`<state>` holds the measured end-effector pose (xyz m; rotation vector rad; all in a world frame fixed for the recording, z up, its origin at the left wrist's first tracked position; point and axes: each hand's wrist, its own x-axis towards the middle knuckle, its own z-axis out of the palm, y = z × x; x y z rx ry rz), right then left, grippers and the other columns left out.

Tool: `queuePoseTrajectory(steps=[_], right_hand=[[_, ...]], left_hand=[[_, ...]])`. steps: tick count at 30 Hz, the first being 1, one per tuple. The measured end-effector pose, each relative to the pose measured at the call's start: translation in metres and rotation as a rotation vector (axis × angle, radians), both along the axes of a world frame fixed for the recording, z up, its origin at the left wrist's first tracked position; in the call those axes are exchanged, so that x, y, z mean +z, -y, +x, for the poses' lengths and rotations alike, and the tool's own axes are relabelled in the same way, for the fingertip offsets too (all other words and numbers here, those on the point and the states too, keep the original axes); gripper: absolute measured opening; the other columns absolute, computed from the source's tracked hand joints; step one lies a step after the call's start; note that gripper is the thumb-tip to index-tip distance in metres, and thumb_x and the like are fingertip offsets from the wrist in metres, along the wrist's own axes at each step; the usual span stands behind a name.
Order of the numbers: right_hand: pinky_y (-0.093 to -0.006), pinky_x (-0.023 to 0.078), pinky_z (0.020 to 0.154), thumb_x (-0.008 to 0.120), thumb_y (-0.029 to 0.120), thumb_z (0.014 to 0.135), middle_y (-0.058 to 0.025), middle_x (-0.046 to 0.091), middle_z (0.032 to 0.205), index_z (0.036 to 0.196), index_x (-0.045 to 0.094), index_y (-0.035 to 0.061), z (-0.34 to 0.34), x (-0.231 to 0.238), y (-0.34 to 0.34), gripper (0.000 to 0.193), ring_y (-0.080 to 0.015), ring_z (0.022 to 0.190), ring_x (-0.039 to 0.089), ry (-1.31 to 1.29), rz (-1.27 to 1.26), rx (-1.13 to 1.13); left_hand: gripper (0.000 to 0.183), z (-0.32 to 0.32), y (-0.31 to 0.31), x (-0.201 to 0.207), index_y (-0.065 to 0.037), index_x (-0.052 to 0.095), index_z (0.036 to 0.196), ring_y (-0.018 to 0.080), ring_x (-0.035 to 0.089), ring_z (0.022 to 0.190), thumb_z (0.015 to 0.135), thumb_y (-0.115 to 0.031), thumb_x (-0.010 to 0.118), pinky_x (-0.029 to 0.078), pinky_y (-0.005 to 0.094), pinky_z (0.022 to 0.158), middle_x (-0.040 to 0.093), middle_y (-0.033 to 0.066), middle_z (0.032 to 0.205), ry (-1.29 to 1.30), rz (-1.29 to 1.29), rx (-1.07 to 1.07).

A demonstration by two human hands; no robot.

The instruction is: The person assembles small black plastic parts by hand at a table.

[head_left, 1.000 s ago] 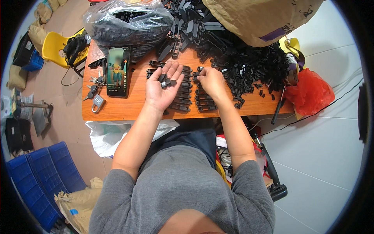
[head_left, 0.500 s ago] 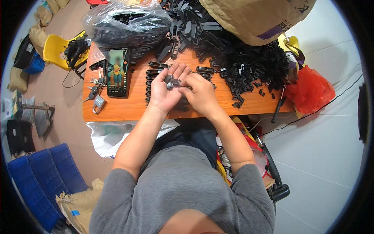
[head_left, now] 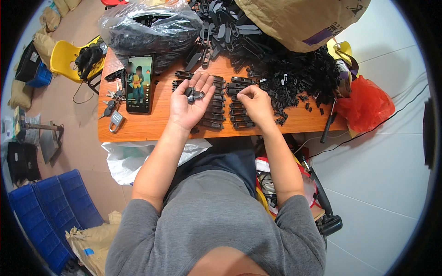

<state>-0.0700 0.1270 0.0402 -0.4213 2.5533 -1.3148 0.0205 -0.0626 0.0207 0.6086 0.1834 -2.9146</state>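
My left hand [head_left: 191,105] is palm up and cupped, with several small black plastic pieces [head_left: 194,94] lying in it. Over the right-hand column of long black plastic parts [head_left: 242,124], my right hand [head_left: 256,105] has thumb and forefinger pinched together. Whatever is between those fingertips is too small to make out. Another column of the same long black parts [head_left: 213,116] lies just right of my left hand, which hides some of the parts behind it.
A heap of small black parts [head_left: 299,76] spreads over the wooden table [head_left: 156,129] at right. Behind are a clear plastic bag [head_left: 152,30] and a paper sack [head_left: 304,20]. A phone [head_left: 139,85], padlock [head_left: 117,121] and keys [head_left: 110,106] lie at left; a red bag [head_left: 368,103] hangs right.
My right hand has left the left palm and moved right, over the right-hand column of parts. My left hand has shifted slightly left, and both columns now show between the hands.
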Motion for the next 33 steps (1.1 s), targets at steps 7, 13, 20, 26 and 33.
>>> queuePoseTrajectory(steps=[7,13,20,26,33], right_hand=[[-0.0375,0.053,0.074,0.071,0.015,0.079,-0.0156,0.072,0.082,0.085,0.072,0.0033,-0.015,-0.02,0.001,0.013,-0.0283,0.08,0.07,0.084,0.195,-0.009],[-0.0414,0.052,0.075,0.072,0.017,0.079,-0.0172,0.071,0.083,0.086,0.07,0.0041,-0.012,-0.011,0.006,0.015,-0.0338,0.083,0.068,-0.048,0.367,0.05],[-0.0404,0.052,0.071,0.07,0.013,0.082,-0.0132,0.065,0.089,0.092,0.069,0.0044,0.026,0.024,0.028,0.013,-0.0321,0.081,0.065,-0.408,-0.137,0.294],[-0.0398,0.052,0.07,0.072,0.018,0.081,-0.0121,0.066,0.09,0.093,0.071,0.005,0.039,0.039,0.04,0.017,-0.031,0.08,0.066,-0.265,-0.051,0.316],[-0.038,0.051,0.072,0.075,0.018,0.078,-0.01,0.066,0.09,0.095,0.072,0.0055,0.048,0.04,0.048,0.021,-0.0265,0.08,0.066,-0.248,0.133,0.251]], left_hand=[[0.037,0.001,-0.001,-0.004,0.001,0.052,0.122,0.0339,0.045,0.133,0.104,-0.027,0.036,0.038,0.0489,0.111,0.053,0.0196,0.135,-0.008,-0.025,-0.016],[0.039,0.001,-0.005,-0.004,0.001,0.05,0.126,0.0332,0.044,0.135,0.104,-0.028,0.036,0.036,0.0489,0.112,0.051,0.0196,0.138,-0.017,-0.032,-0.035],[0.044,-0.001,-0.014,0.005,0.002,0.045,0.133,0.0335,0.039,0.138,0.104,-0.03,0.034,0.033,0.0474,0.114,0.045,0.0199,0.144,-0.048,-0.103,-0.085],[0.046,-0.004,-0.021,0.005,0.004,0.045,0.134,0.0357,0.039,0.137,0.104,-0.03,0.034,0.028,0.0479,0.117,0.045,0.0228,0.143,-0.08,-0.113,-0.08],[0.047,-0.005,-0.034,0.017,0.002,0.043,0.137,0.0349,0.039,0.137,0.105,-0.03,0.031,0.03,0.048,0.116,0.046,0.02,0.143,-0.026,-0.145,-0.083]])
